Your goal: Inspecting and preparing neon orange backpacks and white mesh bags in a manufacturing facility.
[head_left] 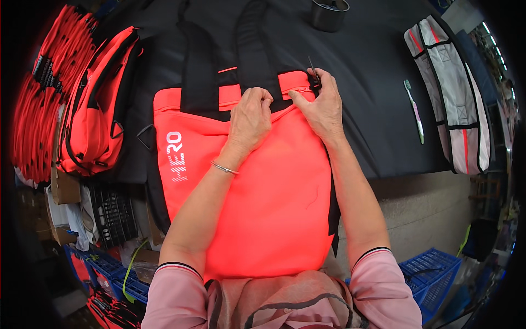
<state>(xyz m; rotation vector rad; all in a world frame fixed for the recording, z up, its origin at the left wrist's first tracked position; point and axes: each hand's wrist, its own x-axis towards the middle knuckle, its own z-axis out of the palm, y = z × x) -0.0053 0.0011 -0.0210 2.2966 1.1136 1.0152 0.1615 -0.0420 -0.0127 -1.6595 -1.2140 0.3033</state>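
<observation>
A bright orange-red bag (257, 192) with black straps lies flat on the dark table (372, 66), its lower part hanging over the front edge toward me. My left hand (250, 116) pinches the fabric at the bag's top edge, beside a black strap. My right hand (323, 104) grips the top right corner of the bag, its fingers closed on the black zipper pull (314, 81) at the end of the zip.
A pile of orange-red bags (93, 109) lies at the left, more stacked beyond. A toothbrush (415, 109) and a grey-and-white bag (452, 93) lie at the right. A dark metal cup (329, 13) stands at the back. Blue crates (433, 274) sit below.
</observation>
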